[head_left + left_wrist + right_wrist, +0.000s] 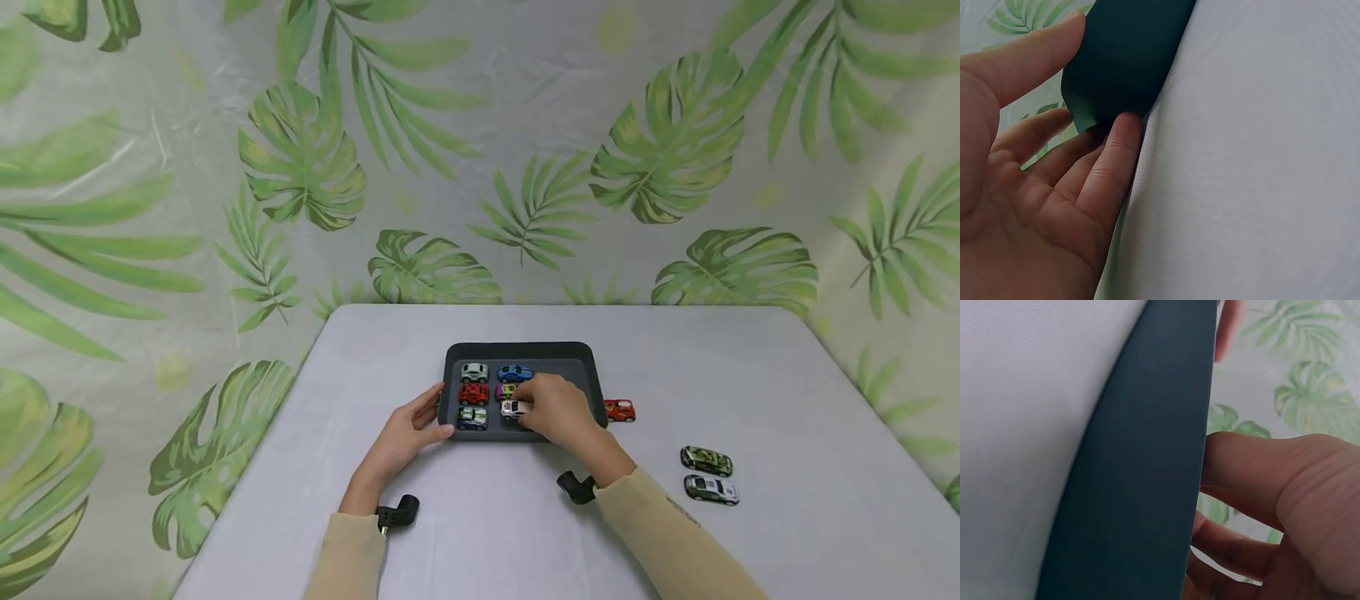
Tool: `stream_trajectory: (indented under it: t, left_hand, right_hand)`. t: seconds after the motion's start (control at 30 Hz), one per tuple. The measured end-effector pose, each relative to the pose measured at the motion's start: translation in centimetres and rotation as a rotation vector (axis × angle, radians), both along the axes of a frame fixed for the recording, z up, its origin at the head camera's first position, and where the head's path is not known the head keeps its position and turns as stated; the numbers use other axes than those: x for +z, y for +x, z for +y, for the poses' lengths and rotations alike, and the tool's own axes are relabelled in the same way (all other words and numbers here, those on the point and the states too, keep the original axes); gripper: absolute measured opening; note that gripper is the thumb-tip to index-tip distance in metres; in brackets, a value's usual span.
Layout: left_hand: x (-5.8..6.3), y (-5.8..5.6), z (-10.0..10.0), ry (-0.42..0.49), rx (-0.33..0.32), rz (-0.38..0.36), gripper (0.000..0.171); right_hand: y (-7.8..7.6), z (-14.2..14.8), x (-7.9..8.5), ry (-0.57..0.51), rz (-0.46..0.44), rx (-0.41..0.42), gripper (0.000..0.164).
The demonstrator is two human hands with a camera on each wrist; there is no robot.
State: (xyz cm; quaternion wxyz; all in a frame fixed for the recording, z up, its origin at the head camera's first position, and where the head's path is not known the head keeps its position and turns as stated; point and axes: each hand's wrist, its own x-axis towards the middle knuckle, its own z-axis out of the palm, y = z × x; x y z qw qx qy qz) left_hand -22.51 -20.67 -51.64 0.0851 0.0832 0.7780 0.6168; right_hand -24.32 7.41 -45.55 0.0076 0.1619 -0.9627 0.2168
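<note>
A white cloth-covered surface (pixel 480 533) stands before a leaf-printed plastic backdrop (pixel 540 125). Head view: a dark grey rectangular tray (pixel 447 354) carries small toy cars. On its left are a pale green car (pixel 474 372), a red car (pixel 473 394) and a white-green car (pixel 472 417); beside them, a blue car (pixel 515 372) and a purple-green car (pixel 504 392). The right hand (pixel 558 408), fingers bent, pinches a small white car (pixel 513 409) inside the tray. The left hand (pixel 405 433) grips the near-left corner, thumb and fingers slightly parted. Outside, right: another red toy car (pixel 621 410), a camouflage-patterned car (pixel 707 461) and a silver-green car (pixel 712 490).

Left wrist view: thumb and fingers touch the tray corner.

Right wrist view: the tray wall hides the fingertips and white car.
</note>
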Motion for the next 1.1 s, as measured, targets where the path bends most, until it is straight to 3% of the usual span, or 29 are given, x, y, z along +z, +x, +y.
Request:
stream_trajectory:
  t: [0.7,1.1]
  left_hand:
    - [0.6,-0.3,0.4,-0.024,0.016,0.005,0.081]
    - [0.1,-0.1,0.2,-0.014,0.008,-0.001,0.081]
  right_hand:
    - [-0.7,-0.6,-0.7,0.041,0.031,0.015,0.029]
    - [-0.6,-0.9,-1.2,0.019,0.018,0.026,0.026]
